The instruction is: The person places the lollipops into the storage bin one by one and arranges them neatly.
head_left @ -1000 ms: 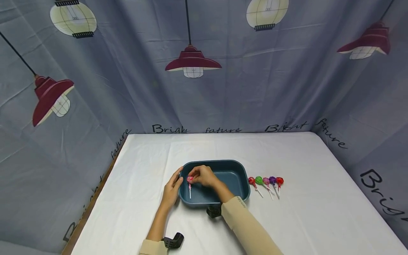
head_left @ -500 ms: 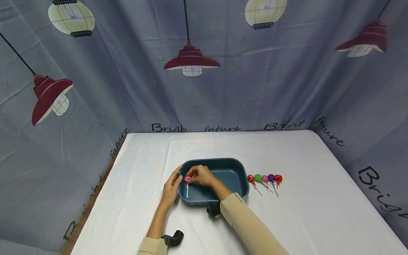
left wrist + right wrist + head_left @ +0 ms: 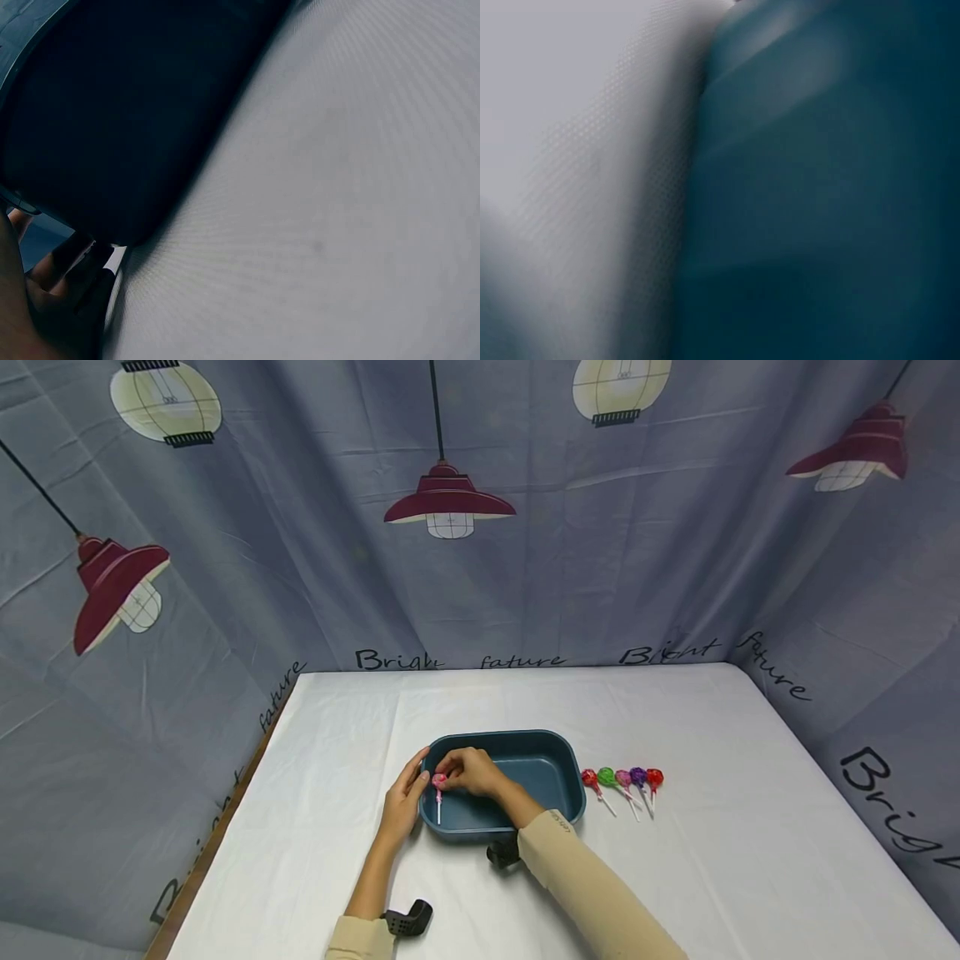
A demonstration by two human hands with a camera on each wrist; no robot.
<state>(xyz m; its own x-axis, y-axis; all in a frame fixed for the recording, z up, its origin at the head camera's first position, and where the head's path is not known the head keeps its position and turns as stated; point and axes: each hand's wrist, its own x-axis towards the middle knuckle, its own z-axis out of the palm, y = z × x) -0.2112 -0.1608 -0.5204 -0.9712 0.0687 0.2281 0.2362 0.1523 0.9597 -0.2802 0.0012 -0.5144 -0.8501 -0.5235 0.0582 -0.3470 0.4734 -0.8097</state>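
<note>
A dark blue rectangular tray (image 3: pixel 546 777) stands on the white-covered table. Over its left end, my right hand (image 3: pixel 478 774) pinches a pink lollipop (image 3: pixel 439 780) by the candy head, stick pointing toward me. Whether the lollipop touches the tray floor, I cannot tell. My left hand (image 3: pixel 401 803) rests against the tray's left side, fingers fairly straight along the outer wall. In the left wrist view, the tray's dark outer wall (image 3: pixel 135 120) fills the upper left, with part of the left hand (image 3: pixel 56 300) below it. The right wrist view is blurred and holds only the tray (image 3: pixel 802 202) and cloth.
Several wrapped lollipops (image 3: pixel 623 779), red, green, pink and purple, lie in a row just right of the tray, sticks toward me. White cloth (image 3: pixel 720 868) covers the table. A grey printed curtain (image 3: pixel 600 577) hangs behind and at the sides.
My right hand has shifted the pink lollipop slightly left, toward the tray's left wall. The left hand has kept its place, and the head view has moved a little.
</note>
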